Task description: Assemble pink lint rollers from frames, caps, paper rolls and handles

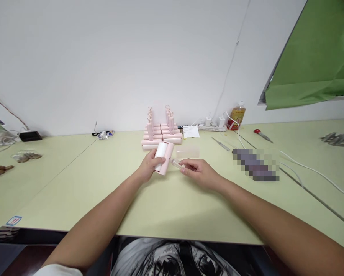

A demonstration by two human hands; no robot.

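Note:
My left hand [148, 165] is wrapped round the pink lint roller [168, 158], thumb across its white roll [161, 147]. Between the fingertips of my right hand [200, 172] is a clear handle [176, 163], pointing at the pink side of the roller. Its tip is at or very close to that side; I cannot tell if they are joined. Just beyond the right hand a clear cover [187, 151] lies on the table. Behind the hands stand several pink lint rollers [172, 137] in two rows, handles upright.
A power strip [215, 128] with chargers runs along the wall beside a drink bottle [236, 115] and a white paper [191, 132]. To the right lie a screwdriver [220, 144], a red-handled tool [262, 135], a blurred-out object [255, 165] and white cables. Coiled cable [103, 135] lies at left.

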